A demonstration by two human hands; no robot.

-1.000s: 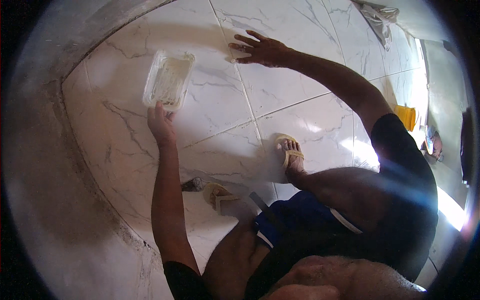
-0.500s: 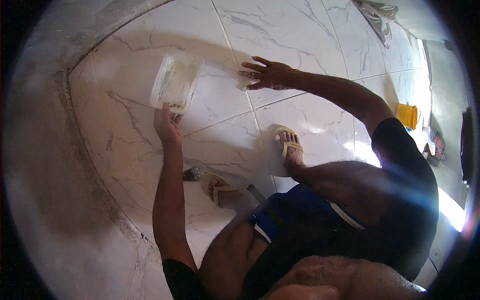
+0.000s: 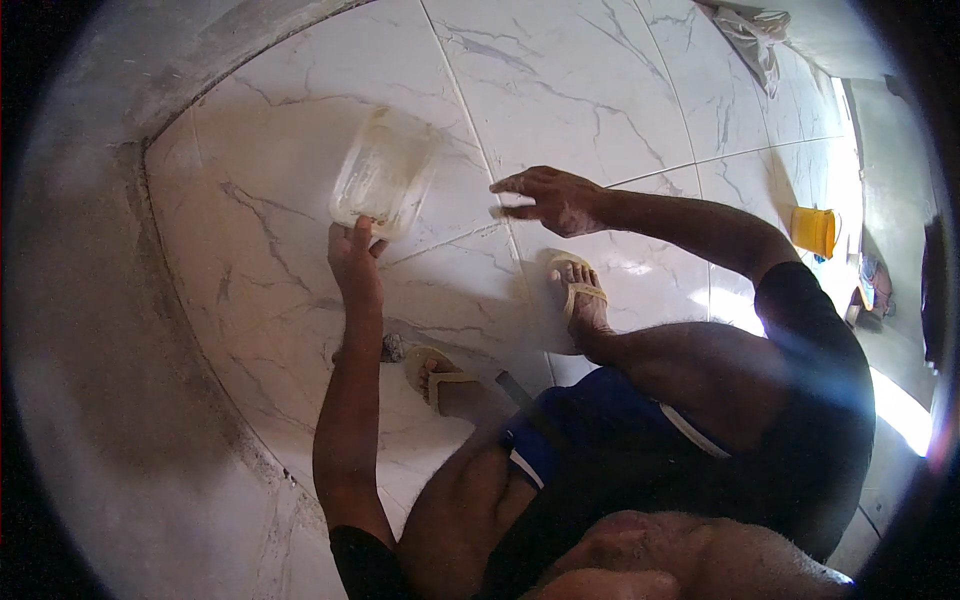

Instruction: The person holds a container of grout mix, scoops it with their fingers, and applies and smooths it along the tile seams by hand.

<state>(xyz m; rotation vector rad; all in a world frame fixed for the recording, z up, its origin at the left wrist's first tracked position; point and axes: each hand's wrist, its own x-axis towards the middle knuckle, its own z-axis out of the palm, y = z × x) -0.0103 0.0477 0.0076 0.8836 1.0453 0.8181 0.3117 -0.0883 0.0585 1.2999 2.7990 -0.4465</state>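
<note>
Left fingers (image 3: pixel 364 228) pinch the translucent plastic tub (image 3: pixel 385 170) at six o'clock; right fingers (image 3: pixel 522 184), half open, at its three o'clock

white tiled floor (image 3: pixel 575 130) (grey-veined); yellow bucket (image 3: pixel 813 233) standing

A yellow bucket (image 3: pixel 813 232) sits well apart from a crumpled pale sheet (image 3: pixel 762 50).

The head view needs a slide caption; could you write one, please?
Left hand holding a tray by one end, right hand nearby, over veined white tiles.
</note>
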